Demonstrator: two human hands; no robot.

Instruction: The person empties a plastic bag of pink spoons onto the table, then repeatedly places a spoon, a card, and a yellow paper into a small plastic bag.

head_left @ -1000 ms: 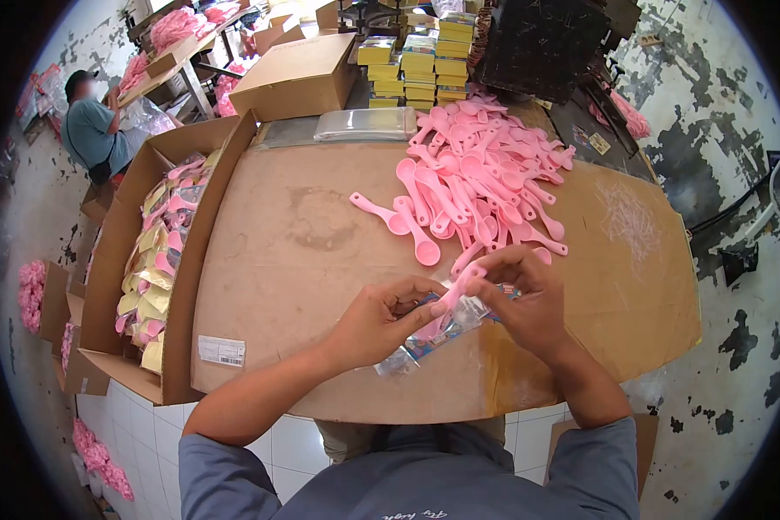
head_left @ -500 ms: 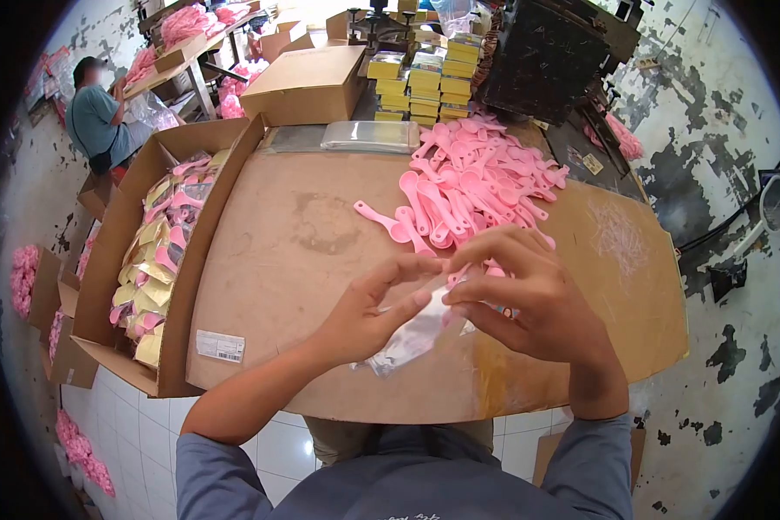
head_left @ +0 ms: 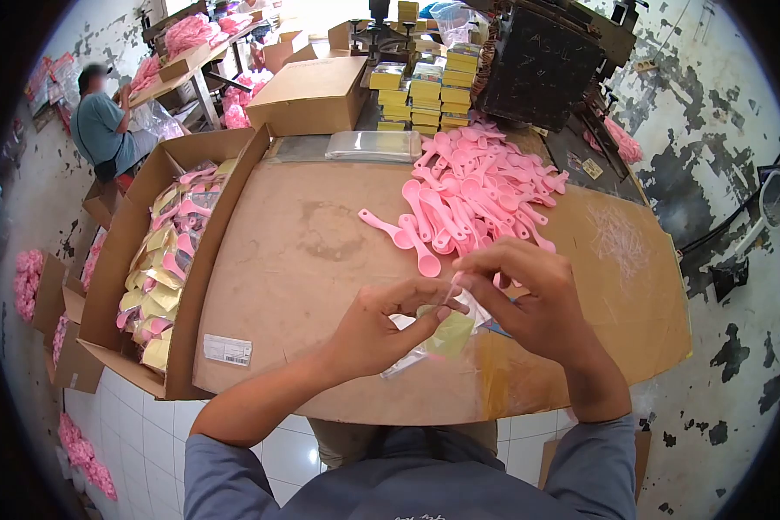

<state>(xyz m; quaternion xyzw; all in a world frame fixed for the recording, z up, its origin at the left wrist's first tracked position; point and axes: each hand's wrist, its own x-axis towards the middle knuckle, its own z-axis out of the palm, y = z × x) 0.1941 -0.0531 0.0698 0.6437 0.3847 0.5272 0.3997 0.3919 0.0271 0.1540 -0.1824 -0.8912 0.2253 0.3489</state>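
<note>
A clear plastic bag [head_left: 447, 336] hangs between my hands over the near part of the table, with a yellow-green piece showing through it. My left hand [head_left: 388, 324] pinches the bag's left side between thumb and fingers. At the bag's upper edge, the thumb and fingertips of my right hand [head_left: 529, 299] are closed on the plastic. Just beyond my fingers lies a large heap of pink plastic spoons [head_left: 481, 186], and one loose spoon [head_left: 385, 227] points off to the left of it.
On the left stands a long open carton [head_left: 244, 186] of packed bags. Stacks of yellow-edged cards [head_left: 426, 95], a closed carton [head_left: 312, 91] and a pile of clear bags [head_left: 373, 146] are at the back. A person [head_left: 104, 126] sits at the far left.
The bag has turned, and its yellow-green content now shows. My left hand has moved slightly right and nearer to me; the right hand stays close by it.
</note>
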